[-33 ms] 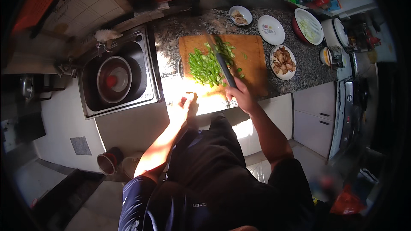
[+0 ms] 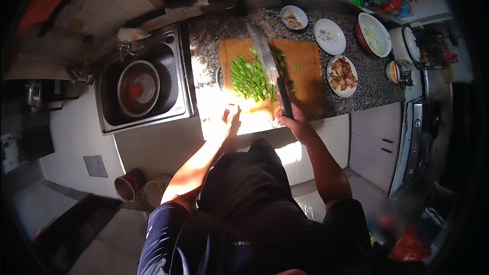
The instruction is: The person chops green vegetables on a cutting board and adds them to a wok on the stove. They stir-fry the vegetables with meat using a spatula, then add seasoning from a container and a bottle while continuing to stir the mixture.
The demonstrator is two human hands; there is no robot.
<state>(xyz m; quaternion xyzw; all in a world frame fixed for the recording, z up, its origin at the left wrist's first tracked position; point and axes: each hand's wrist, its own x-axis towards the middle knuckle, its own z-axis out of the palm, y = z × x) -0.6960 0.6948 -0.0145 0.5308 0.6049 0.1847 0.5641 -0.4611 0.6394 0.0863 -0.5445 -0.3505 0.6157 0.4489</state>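
Note:
My right hand (image 2: 297, 124) is closed round the black handle of a kitchen knife (image 2: 264, 50). Its long, broad blade slants up and left above the wooden cutting board (image 2: 308, 84). Sliced green peppers (image 2: 249, 77) are heaped on the board's left half, left of the blade. A few green bits lie to the blade's right. Close to the counter's front edge, my left hand (image 2: 227, 121) hovers near the board's lower left corner, in bright sunlight. Its fingers look loosely bent and apart, with nothing seen in them, though glare washes out detail.
Left of the board is a sink (image 2: 175, 106) holding a metal bowl (image 2: 121, 89) with something red inside. To the right stand a small bowl (image 2: 300, 12), a white plate (image 2: 330, 35), a plate of browned slices (image 2: 342, 76), a colander (image 2: 385, 35) and a lidded pot (image 2: 400, 43).
The knife has come down and to the right in view, its flat blade now showing more. The pepper heap looks narrower. My left hand has shifted slightly right, and the whole view has turned a little.

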